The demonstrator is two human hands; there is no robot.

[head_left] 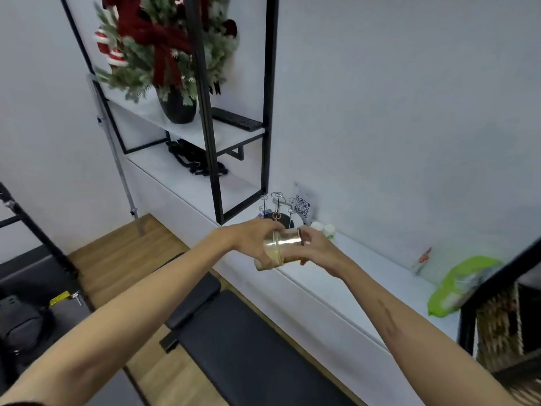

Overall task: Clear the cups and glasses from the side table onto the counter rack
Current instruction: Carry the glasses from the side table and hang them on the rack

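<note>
A gold-tinted glass cup lies tilted on its side between both my hands, just in front of the white counter's edge. My left hand wraps its body from the left. My right hand grips its rim end and handle from the right. Behind the hands, on the counter, stands the cup rack: a dark round base with several thin wire pegs ending in loops. No cup hangs on the pegs that I can see. The side table is out of view.
A QR-code sign and two small white bottles stand beside the rack. A green bag lies further right on the counter. A black-framed shelf with a festive plant rises to the left. A black padded bench sits below my arms.
</note>
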